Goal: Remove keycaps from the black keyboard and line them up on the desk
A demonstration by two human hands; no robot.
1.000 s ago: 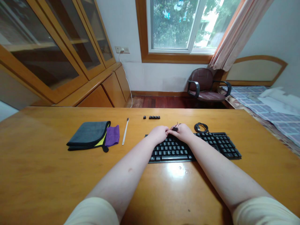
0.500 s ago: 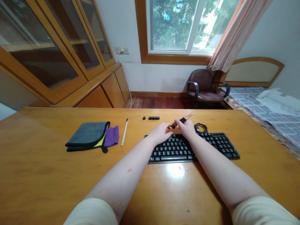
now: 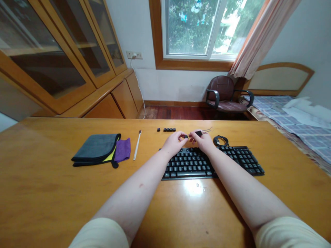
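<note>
Left hand [image 3: 173, 142] pinching a popped keycap [image 3: 186, 136] just above the keyboard [image 3: 210, 162], right hand [image 3: 205, 141] gripping the wire keycap puller [image 3: 201, 132] w/ fingers closed so it's ready. Pulled keys [image 3: 167, 129] lined up toward desk's far edge.

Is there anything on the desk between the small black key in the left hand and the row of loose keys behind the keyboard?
Nothing visible. The left hand holds the key just short of the loose keys; only bare desk lies between.

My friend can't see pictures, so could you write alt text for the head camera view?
Two bare hands meet above a black keyboard on a wooden desk: the left hand pinches a small black keycap, the right hand holds a wire keycap puller. Folded cloths, a toothbrush and loose keycaps lie nearby.
</note>
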